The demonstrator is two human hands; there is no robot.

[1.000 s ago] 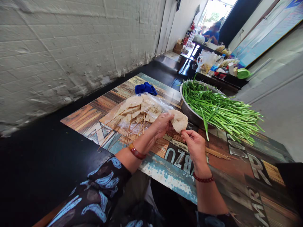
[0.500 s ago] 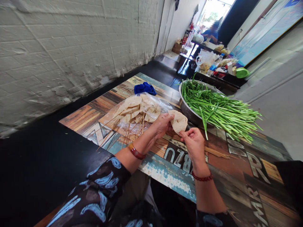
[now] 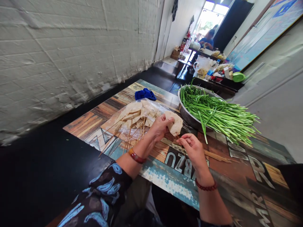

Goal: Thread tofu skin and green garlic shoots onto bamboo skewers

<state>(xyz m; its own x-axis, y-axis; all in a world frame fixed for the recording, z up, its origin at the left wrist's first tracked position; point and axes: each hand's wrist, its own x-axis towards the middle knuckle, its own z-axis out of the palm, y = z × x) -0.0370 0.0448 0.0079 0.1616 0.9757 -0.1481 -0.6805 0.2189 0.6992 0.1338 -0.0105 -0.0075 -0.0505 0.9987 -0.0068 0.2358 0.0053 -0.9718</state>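
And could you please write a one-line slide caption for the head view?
Left hand holding a pale flat sheet, right hand a thin skewer at the sheet's lower edge.

Daylight burns out the doorway (image 3: 210,23) at one o'clock and puts a pale sheen on the tabletop (image 3: 167,94); the black surface (image 3: 30,183) at eight o'clock is dim. The left hand (image 3: 162,126) and right hand (image 3: 193,147) look fairly sharp, a distant person (image 3: 208,41) soft and partly pixelated, and wide-angle distortion stretches the wall (image 3: 66,53) at ten o'clock.
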